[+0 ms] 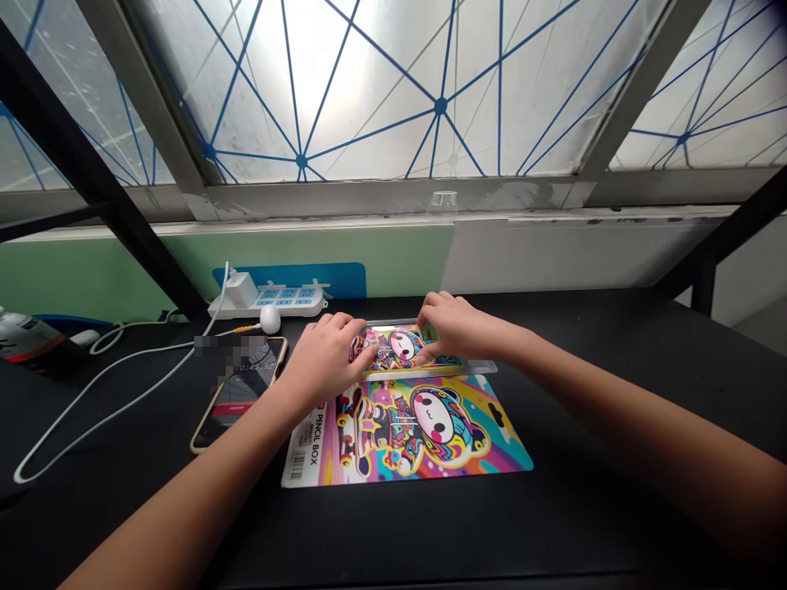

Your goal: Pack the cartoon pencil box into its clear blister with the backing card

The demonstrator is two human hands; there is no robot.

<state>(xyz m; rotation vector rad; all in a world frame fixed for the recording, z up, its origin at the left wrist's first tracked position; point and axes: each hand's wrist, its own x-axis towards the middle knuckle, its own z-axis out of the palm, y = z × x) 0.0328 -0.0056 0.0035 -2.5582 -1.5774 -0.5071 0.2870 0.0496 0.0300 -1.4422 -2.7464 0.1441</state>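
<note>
While held between 2 bare hands, the pencil box (402,348) flat on the black desk (615,508), its clear plastic lid over a cartoon panda print. Directly below it, in line with it, the printed card (406,430), lying flat, with the same panda on a skateboard, a barcode, and the words "PENCIL BOX" along its left edge.

Left hand (325,356) over the left end of the box, with fingers (353,329) curled down onto the lid and thumb out of sight, so no telling between a firm grip and a light rest. Right hand (458,324) at the right end, with fingers (432,307) bent over the far edge and closed on the box, by all appearances gripping it.

Just left of the card and near the left hand, a phone (239,393) with a gold rim, face up, part of its screen pixelated. Farther back, a white power strip (295,301) with a charger (243,288) plugged in, and a white cable (104,410) looping across the desk. Behind the strip, green and white wall panels (344,262), and above them, a frosted window (393,90) crossed by blue lines.
</note>
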